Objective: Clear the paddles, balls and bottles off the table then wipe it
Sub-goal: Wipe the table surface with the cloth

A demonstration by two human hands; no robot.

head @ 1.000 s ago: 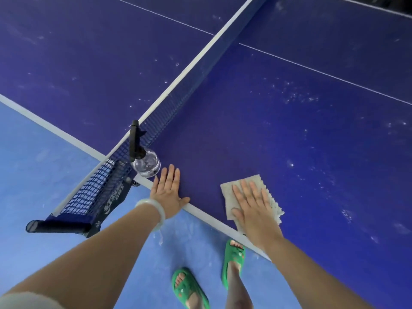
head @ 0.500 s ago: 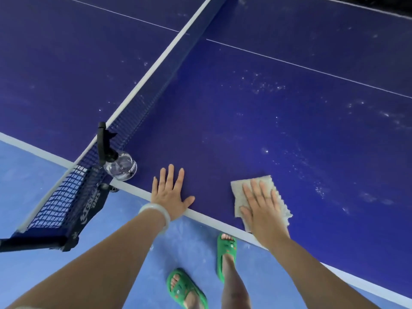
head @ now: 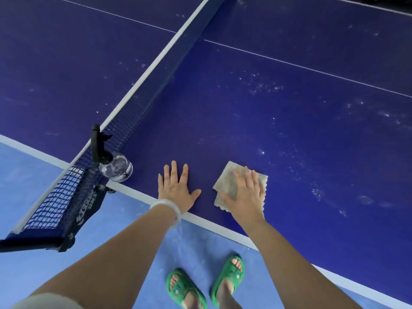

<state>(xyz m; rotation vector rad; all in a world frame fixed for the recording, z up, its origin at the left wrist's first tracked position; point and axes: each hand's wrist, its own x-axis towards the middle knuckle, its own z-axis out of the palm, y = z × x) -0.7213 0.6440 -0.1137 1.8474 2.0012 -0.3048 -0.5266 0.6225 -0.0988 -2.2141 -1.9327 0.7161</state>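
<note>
**A:** What is the right hand (head: pixel 245 192) doing?

**B:** It lies flat on a pale cloth (head: pixel 225 177), with the fingers straight and a little spread. It presses the cloth onto the desk (head: pixel 289 130), close to the near edge. It does not grip the cloth; the palm only holds it down.

**A:** And the left hand (head: pixel 176 190)?

**B:** It is released as well, flat on the bare blue surface just beside the cloth. The wrist, with a white bangle (head: pixel 176 210), is over the white edge line. I think it serves as a support while the person leans.

**A:** So which step is this?

**B:** In my judgement, the wiping. I see no paddle and no ball on the part of the desk in view. One clear bottle (head: pixel 117 167) stands at the near end of the net (head: pixel 138 101). It is touching the black post or almost touching it; I cannot tell which.

**A:** Is much left to do?

**B:** I believe so. Many white specks (head: pixel 265 88) lie on the surface beyond the cloth and to its right, well apart from it.

**A:** What does the next move ask for?

**B:** Probably a long stroke of the right hand outward, toward those specks. The pressure should be even, so that the cloth does not fold under the palm. The person would have to lean more, so the left hand must carry weight. Also, the bottle should be lifted away before the cloth comes near the net. Otherwise it may be knocked down onto the floor (head: pixel 33 197).
</note>
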